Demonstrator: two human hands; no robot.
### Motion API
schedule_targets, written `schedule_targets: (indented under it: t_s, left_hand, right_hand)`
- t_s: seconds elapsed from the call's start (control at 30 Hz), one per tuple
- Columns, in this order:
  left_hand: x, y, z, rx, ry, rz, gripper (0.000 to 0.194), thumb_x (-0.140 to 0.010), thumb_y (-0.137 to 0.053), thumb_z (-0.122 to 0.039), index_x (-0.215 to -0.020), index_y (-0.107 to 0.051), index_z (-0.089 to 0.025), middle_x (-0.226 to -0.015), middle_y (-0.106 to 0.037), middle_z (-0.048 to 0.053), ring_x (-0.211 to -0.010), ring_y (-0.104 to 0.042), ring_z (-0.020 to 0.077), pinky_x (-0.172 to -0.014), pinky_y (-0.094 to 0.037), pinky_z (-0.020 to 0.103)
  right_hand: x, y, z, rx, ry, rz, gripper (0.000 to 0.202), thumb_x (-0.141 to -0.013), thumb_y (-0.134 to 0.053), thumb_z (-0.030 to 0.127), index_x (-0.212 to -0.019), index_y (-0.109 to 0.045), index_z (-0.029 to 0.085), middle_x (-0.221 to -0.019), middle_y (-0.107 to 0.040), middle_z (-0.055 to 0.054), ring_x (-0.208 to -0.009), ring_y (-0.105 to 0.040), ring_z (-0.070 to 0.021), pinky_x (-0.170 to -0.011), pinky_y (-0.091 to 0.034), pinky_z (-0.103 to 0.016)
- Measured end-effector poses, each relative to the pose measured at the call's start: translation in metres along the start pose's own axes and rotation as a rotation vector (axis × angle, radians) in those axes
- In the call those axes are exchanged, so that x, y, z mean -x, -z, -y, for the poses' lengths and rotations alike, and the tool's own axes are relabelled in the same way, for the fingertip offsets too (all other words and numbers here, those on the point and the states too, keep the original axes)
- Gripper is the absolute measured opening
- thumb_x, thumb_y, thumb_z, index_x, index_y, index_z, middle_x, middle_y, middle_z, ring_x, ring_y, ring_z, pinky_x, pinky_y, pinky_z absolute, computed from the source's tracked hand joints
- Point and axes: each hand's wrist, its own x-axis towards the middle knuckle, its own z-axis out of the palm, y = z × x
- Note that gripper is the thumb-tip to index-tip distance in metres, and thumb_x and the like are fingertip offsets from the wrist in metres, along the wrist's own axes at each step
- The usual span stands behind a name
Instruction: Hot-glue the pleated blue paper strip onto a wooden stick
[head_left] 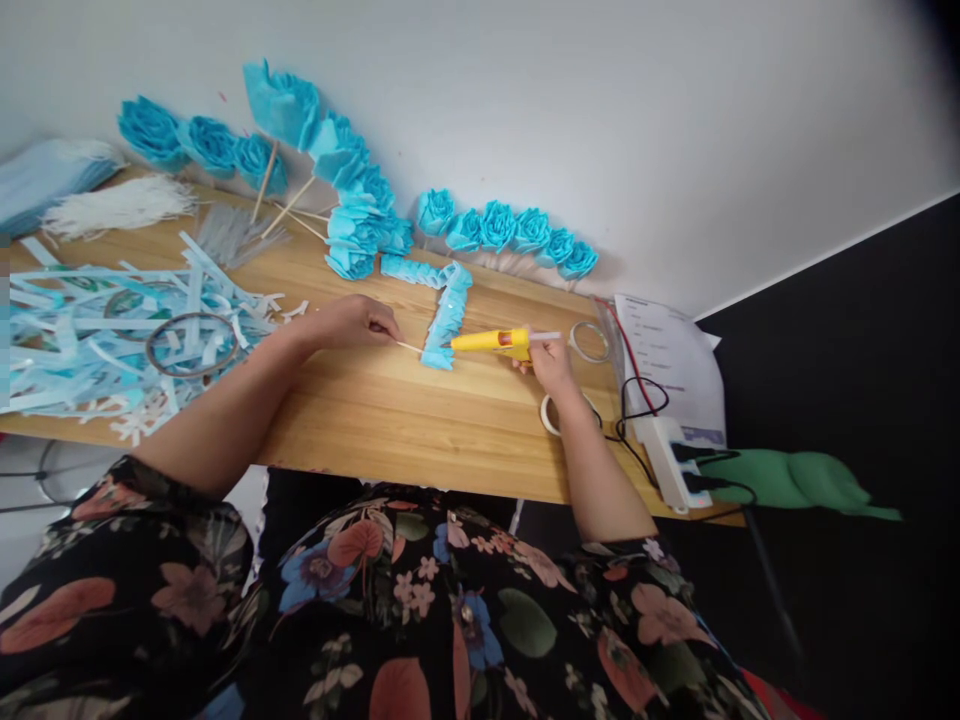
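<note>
Between the fingers of my left hand (360, 322) is a thin pale stick (409, 347), its far end at the near end of a blue crepe-paper strip (448, 310). The pleated strip lies bent on the table. My right hand (549, 362) is closed round a yellow glue gun (491, 341) with a translucent glue stick out of its back. The gun's nozzle points left, close to the strip's near end; whether it touches cannot be made out.
Blue paper flowers (352, 190) on sticks and a row of blue roses (497, 226) line the wall. Paper scraps (90, 330) cover the table's left side. At right are tape rolls (590, 342), a power strip (667, 465), cables and printed sheets (667, 350).
</note>
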Motion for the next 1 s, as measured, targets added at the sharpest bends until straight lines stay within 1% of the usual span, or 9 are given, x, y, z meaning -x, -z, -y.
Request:
schedule_targets:
  t_s: [0.1, 0.27, 0.37, 0.47, 0.6, 0.73, 0.83, 0.93, 1.0]
  left_hand:
    - [0.0001, 0.0002, -0.0007, -0.012, 0.004, -0.005, 0.037, -0.092, -0.062, -0.045, -0.095, -0.085, -0.015, -0.098, -0.081, 0.01, -0.085, -0.071, 0.0193, -0.08, -0.051, 0.025]
    - [-0.0003, -0.0004, 0.0005, -0.015, 0.008, 0.006, 0.037, -0.092, -0.062, -0.042, -0.096, -0.085, -0.014, -0.098, -0.081, 0.01, -0.086, -0.071, 0.0199, -0.081, -0.051, 0.025]
    - [-0.0004, -0.0013, 0.0014, -0.002, 0.001, -0.001, 0.038, -0.092, -0.062, -0.044, -0.095, -0.084, -0.013, -0.097, -0.081, 0.012, -0.085, -0.071, 0.0202, -0.08, -0.051, 0.026]
    - [-0.0003, -0.0017, 0.0021, 0.003, 0.009, -0.003, 0.036, -0.092, -0.063, -0.045, -0.094, -0.084, -0.015, -0.098, -0.081, 0.01, -0.086, -0.071, 0.02, -0.08, -0.051, 0.026]
    - [-0.0005, -0.0015, 0.0024, -0.011, 0.0, -0.008, 0.037, -0.092, -0.063, -0.047, -0.094, -0.084, -0.017, -0.098, -0.082, 0.009, -0.086, -0.072, 0.0201, -0.078, -0.051, 0.025]
    - [-0.0003, -0.001, 0.0005, -0.018, 0.01, -0.008, 0.037, -0.092, -0.063, -0.048, -0.093, -0.084, -0.017, -0.097, -0.082, 0.009, -0.086, -0.072, 0.02, -0.078, -0.051, 0.025]
    - [0.0001, -0.0009, -0.0014, -0.014, 0.01, -0.012, 0.039, -0.092, -0.063, -0.049, -0.093, -0.084, -0.016, -0.098, -0.082, 0.009, -0.086, -0.072, 0.0201, -0.078, -0.051, 0.024]
    - [0.0001, -0.0013, -0.0016, -0.003, 0.004, -0.01, 0.041, -0.092, -0.064, -0.052, -0.092, -0.084, -0.016, -0.097, -0.082, 0.01, -0.085, -0.072, 0.0209, -0.077, -0.051, 0.025]
    - [-0.0002, -0.0017, -0.0008, -0.006, -0.002, -0.013, 0.042, -0.092, -0.063, -0.053, -0.091, -0.084, -0.016, -0.096, -0.082, 0.01, -0.084, -0.071, 0.0207, -0.076, -0.051, 0.025]
  right_hand:
    - [0.0002, -0.0004, 0.0007, 0.08, 0.033, 0.0, 0.072, -0.084, -0.058, 0.088, -0.061, -0.064, 0.02, -0.051, -0.064, -0.003, -0.046, -0.056, -0.0123, -0.047, -0.041, -0.023]
    - [-0.0009, 0.0009, -0.0033, -0.006, -0.002, -0.033, 0.074, -0.086, -0.054, 0.089, -0.063, -0.065, 0.02, -0.053, -0.067, -0.003, -0.043, -0.054, -0.0112, -0.046, -0.04, -0.023]
    - [-0.001, 0.0006, -0.0028, 0.033, 0.018, 0.002, 0.074, -0.087, -0.053, 0.089, -0.062, -0.066, 0.02, -0.052, -0.066, -0.004, -0.044, -0.054, -0.0116, -0.047, -0.04, -0.023]
    - [-0.0007, -0.0001, -0.0003, 0.135, 0.053, 0.037, 0.075, -0.09, -0.051, 0.087, -0.059, -0.066, 0.02, -0.05, -0.063, -0.003, -0.046, -0.056, -0.0128, -0.048, -0.04, -0.024]
    - [-0.0007, 0.0002, 0.0011, 0.196, 0.067, 0.039, 0.077, -0.092, -0.046, 0.087, -0.058, -0.065, 0.021, -0.049, -0.062, -0.004, -0.047, -0.057, -0.014, -0.049, -0.04, -0.025]
    - [-0.0014, 0.0, 0.0008, 0.203, 0.064, 0.047, 0.077, -0.093, -0.044, 0.087, -0.057, -0.063, 0.021, -0.049, -0.062, -0.004, -0.047, -0.056, -0.0137, -0.049, -0.04, -0.025]
    - [-0.0021, -0.0005, -0.0005, 0.142, 0.037, 0.047, 0.075, -0.09, -0.05, 0.087, -0.058, -0.063, 0.021, -0.051, -0.063, -0.003, -0.046, -0.055, -0.0124, -0.048, -0.04, -0.024]
    - [-0.0023, 0.0004, -0.002, -0.017, -0.014, 0.069, 0.069, -0.086, -0.057, 0.086, -0.066, -0.064, 0.021, -0.056, -0.065, -0.002, -0.047, -0.055, -0.0117, -0.048, -0.042, -0.023]
    - [-0.0019, 0.002, -0.001, -0.117, -0.031, 0.089, 0.062, -0.085, -0.061, 0.082, -0.07, -0.064, 0.022, -0.058, -0.064, 0.0, -0.05, -0.056, -0.0115, -0.049, -0.044, -0.022]
